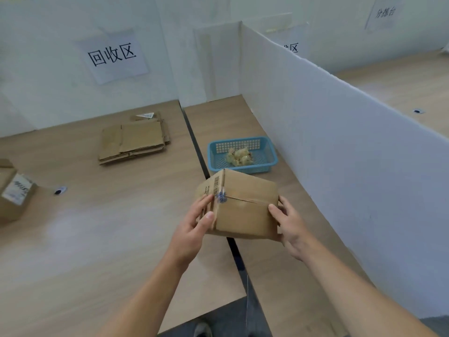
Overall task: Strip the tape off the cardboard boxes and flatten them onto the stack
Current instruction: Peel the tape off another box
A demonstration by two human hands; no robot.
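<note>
One labelled box (14,193) sits at the desk's (97,227) left edge, and the flattened cardboard stack (133,139) lies further back. Left hand (194,224) and right hand (289,224) grip the tilted taped box (243,210) by its sides, near the front edge. Blue basket (257,168) of tape wads (239,155) is just behind!

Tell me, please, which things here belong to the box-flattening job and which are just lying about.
Job: taped box, held by left hand and right hand; flattened stack; second box at left; blue basket of crumpled scraps.
Lying about: wall sign; white partition.
</note>
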